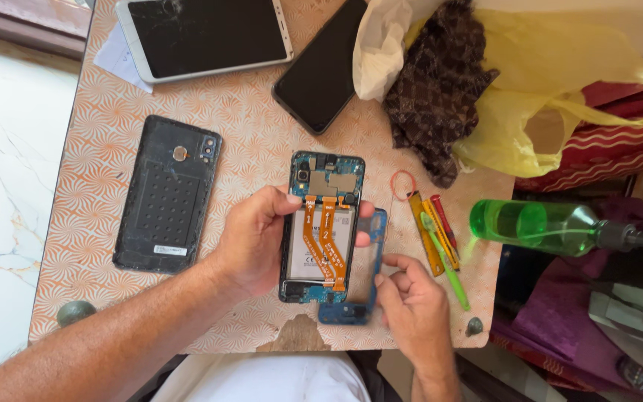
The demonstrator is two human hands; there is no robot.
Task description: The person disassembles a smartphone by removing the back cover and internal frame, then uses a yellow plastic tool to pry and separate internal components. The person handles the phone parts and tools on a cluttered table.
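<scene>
Bright, even daylight with soft shadows; sharp focus overall, slight motion blur at the right hand.

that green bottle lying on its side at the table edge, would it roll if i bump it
Probably. The green bottle is round-bodied, lies on its side and overhangs the table edge, so a nudge could send it off. It looks like thin clear plastic and mostly empty, so likely light. Its dark nozzle might slow rolling slightly.

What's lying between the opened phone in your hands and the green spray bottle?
In the head view, a bundle of small hand tools lies on the table between the opened phone and green spray bottle.
</scene>
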